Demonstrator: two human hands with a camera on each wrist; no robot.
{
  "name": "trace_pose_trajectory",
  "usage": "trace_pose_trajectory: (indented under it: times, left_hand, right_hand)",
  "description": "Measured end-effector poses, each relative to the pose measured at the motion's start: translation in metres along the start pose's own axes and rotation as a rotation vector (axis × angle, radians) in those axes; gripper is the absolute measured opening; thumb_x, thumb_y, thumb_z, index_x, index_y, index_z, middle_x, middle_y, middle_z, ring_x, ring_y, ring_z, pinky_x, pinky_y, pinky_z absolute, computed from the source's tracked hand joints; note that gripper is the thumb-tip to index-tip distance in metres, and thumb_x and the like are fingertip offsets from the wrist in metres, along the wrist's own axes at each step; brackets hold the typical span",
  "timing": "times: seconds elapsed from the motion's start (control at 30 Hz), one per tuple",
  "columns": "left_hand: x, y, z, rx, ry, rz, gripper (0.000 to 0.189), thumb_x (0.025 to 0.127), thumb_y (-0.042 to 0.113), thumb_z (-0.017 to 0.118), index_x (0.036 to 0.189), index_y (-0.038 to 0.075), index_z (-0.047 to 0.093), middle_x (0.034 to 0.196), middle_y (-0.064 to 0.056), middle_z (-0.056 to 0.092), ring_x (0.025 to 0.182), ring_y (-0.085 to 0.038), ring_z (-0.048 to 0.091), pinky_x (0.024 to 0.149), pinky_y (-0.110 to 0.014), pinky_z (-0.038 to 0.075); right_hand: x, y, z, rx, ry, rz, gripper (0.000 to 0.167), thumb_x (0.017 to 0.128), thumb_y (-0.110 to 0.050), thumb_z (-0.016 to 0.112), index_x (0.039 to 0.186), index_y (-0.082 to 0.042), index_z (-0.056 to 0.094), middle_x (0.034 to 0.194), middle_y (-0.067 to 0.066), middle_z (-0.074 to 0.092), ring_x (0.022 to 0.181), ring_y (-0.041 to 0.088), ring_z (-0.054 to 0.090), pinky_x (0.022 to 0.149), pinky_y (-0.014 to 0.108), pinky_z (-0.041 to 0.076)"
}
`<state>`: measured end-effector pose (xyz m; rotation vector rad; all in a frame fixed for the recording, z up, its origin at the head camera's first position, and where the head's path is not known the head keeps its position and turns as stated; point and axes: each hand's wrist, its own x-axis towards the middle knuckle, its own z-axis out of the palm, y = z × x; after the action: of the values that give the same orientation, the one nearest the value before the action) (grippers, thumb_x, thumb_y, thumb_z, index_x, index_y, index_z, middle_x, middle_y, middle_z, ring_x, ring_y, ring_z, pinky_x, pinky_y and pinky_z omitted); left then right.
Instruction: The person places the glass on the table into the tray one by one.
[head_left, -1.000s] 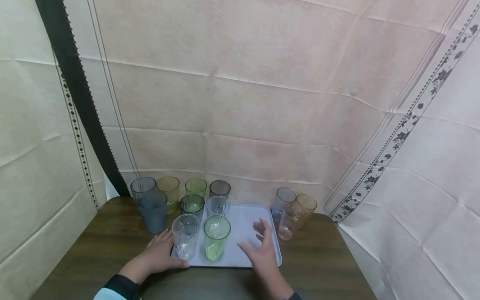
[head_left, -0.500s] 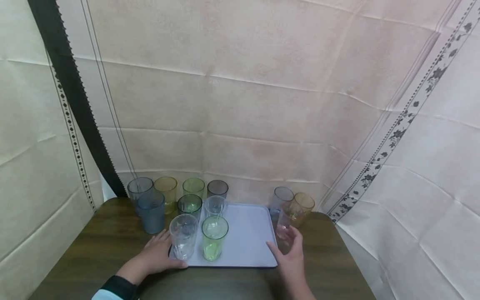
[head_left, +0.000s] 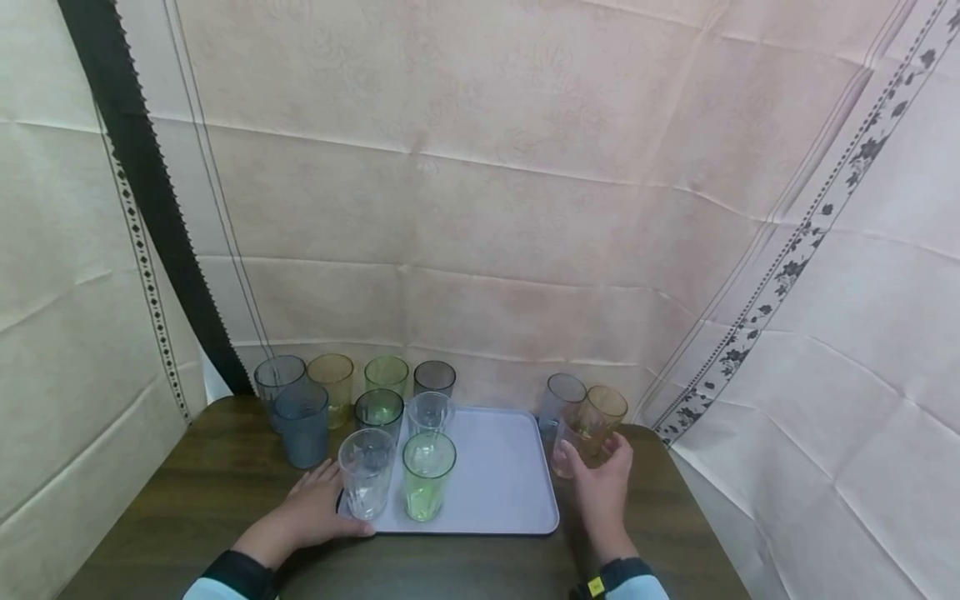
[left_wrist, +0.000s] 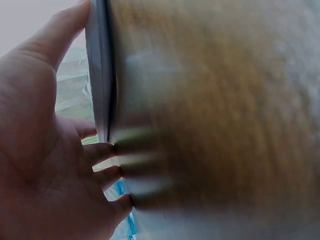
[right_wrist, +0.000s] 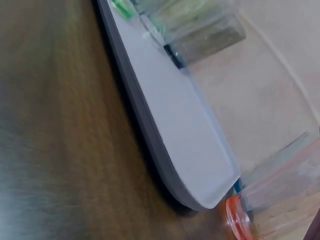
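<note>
Touching, with the parted, nearly straight fingers and thumb of the left hand (head_left: 311,504), the near left corner of a pale lavender, rectangular, rigid tray (head_left: 498,475). Held on it, right of those fingers, a colourless, transparent, round tumbler (head_left: 367,475), then a light green, transparent, round tumbler (head_left: 428,483). Just beyond the left fingertips, off the tray on the brown, wood-grained table (head_left: 435,571), a smoky blue, translucent, round tumbler (head_left: 302,425). Curving the thumb and fingers of the right hand (head_left: 602,487) about a pale pink, transparent, round tumbler (head_left: 572,427) right of the tray; cannot tell whether gripping or merely near. Close beyond those fingers, an amber, transparent, round tumbler (head_left: 609,412).
</note>
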<state>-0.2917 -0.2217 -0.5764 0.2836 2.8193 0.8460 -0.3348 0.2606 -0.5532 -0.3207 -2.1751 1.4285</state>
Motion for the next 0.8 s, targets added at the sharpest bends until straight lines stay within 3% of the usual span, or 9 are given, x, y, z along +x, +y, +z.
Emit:
trace_pose_trajectory:
  times: [0.33, 0.8]
  left_hand:
    - [0.001, -0.001, 0.002, 0.011, 0.008, 0.001, 0.125, 0.080, 0.074, 0.088, 0.162, -0.010, 0.044, 0.171, -0.038, 0.033, 0.159, -0.063, 0.021, 0.126, -0.080, 0.016]
    - [0.003, -0.004, 0.002, 0.011, 0.001, -0.008, 0.124, 0.080, 0.074, 0.088, 0.161, -0.010, 0.046, 0.171, -0.038, 0.034, 0.160, -0.062, 0.021, 0.127, -0.080, 0.015]
  right_hand:
    - [0.019, 0.013, 0.021, 0.054, -0.038, -0.007, 0.109, 0.091, -0.049, 0.092, 0.169, -0.010, 0.027, 0.164, 0.022, 0.043, 0.153, 0.043, 0.044, 0.122, 0.063, 0.044]
    - [0.017, 0.011, 0.022, 0.072, -0.037, -0.032, 0.099, 0.094, -0.035, 0.092, 0.166, -0.007, 0.031, 0.162, 0.023, 0.045, 0.151, 0.046, 0.047, 0.120, 0.066, 0.044]
